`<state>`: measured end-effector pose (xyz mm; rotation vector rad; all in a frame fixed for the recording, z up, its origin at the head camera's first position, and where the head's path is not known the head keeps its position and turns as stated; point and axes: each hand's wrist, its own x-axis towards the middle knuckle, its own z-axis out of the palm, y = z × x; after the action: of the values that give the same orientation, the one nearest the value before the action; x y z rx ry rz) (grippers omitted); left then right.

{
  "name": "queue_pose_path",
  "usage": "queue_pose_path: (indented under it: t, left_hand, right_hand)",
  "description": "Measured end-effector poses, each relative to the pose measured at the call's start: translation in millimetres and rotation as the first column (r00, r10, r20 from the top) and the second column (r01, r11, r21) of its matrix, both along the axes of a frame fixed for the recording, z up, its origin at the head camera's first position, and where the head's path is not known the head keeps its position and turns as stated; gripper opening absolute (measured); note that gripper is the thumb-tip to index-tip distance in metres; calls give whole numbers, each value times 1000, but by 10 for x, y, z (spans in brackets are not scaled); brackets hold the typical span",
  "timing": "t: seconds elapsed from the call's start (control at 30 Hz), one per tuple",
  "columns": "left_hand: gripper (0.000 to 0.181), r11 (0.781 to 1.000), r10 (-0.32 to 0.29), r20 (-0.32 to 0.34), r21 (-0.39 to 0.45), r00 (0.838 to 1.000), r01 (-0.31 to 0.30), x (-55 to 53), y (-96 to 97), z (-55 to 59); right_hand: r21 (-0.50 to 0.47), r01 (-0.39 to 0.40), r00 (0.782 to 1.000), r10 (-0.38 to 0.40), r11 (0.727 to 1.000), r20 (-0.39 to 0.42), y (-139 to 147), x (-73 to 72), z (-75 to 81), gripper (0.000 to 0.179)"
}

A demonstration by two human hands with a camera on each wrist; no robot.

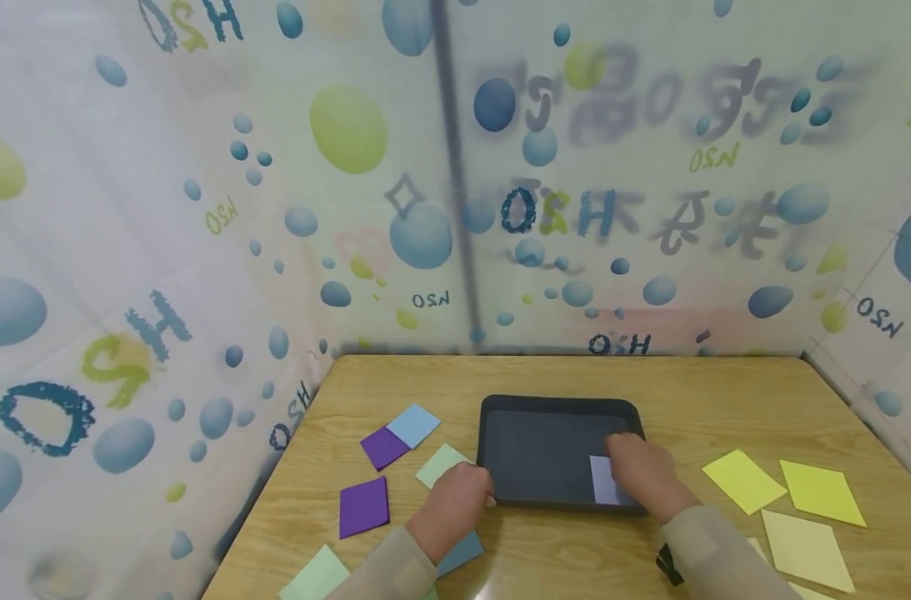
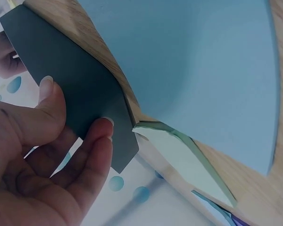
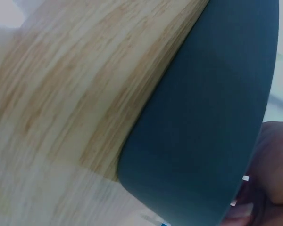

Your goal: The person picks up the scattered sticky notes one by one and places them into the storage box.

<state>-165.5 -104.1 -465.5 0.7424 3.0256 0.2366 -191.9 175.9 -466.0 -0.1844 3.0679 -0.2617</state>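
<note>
A black rectangular tray (image 1: 553,450) lies on the wooden table. At its front left corner my left hand (image 1: 458,492) holds the wall, thumb and curled fingertips against the outer side (image 2: 85,89) in the left wrist view. Over the tray's front right part is my right hand (image 1: 643,471), its fingers curled on a pale lavender paper square (image 1: 603,479) that it partly covers. In the right wrist view the tray's wall (image 3: 193,127) hides much of this hand (image 3: 273,174); small white bits show between its fingers.
Left of the tray lie purple squares (image 1: 364,508), a light blue square (image 1: 414,426), pale green squares (image 1: 316,575) and a grey-blue one (image 1: 461,553). To the right are bright yellow squares (image 1: 826,492) and cream ones (image 1: 808,550). Patterned curtains (image 1: 395,317) hang behind the table.
</note>
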Motion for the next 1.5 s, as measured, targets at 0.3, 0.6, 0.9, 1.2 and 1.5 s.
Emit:
queue_pose_path:
  t: [0.3, 0.6, 0.9, 1.2, 1.5]
  left_hand:
    - [8, 1000, 5, -9, -5, 1000, -5, -17, 8, -12]
    - [7, 1000, -1, -11, 6, 1000, 1, -3, -19, -20]
    - [5, 1000, 12, 18, 13, 1000, -13, -6, -34, 5]
    - [7, 1000, -1, -18, 16, 1000, 1, 14, -21, 5]
    - [9, 1000, -11, -72, 18, 997, 13, 23, -11, -1]
  right_hand:
    - [24, -3, 1000, 4, 1000, -14, 1, -1, -17, 7]
    - [38, -8, 999, 9, 999, -36, -12, 16, -42, 2]
    - [-53, -31, 996, 26, 998, -91, 37, 8, -67, 6]
    - [-182, 7, 1000, -10, 983, -11, 108, 27, -7, 16]
    - [-234, 22, 997, -38, 972, -65, 205, 147, 56, 24]
